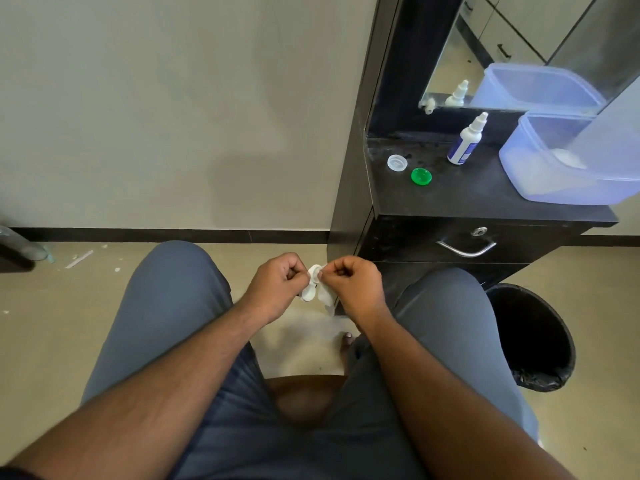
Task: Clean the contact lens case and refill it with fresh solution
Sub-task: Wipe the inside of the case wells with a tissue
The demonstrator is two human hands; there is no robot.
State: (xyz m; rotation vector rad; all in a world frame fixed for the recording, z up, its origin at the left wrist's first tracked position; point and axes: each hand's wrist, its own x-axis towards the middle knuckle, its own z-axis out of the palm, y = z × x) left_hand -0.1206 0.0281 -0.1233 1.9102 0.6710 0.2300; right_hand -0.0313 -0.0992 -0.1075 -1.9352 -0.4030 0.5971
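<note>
Both hands are closed, above the lap. The left hand (pixel 277 284) pinches the white lens case (pixel 310 288). The right hand (pixel 353 284) grips a white tissue (pixel 325 295) pressed on it. Two caps, clear (pixel 397 163) and green (pixel 421 176), lie beside the solution bottle (pixel 465 142) on the worktop (pixel 485 195).

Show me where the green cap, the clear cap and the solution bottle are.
green cap (pixel 421 176), head view, on its hollow inside
clear cap (pixel 397 163), head view, on its centre
solution bottle (pixel 463 147), head view, on the labelled body
</note>
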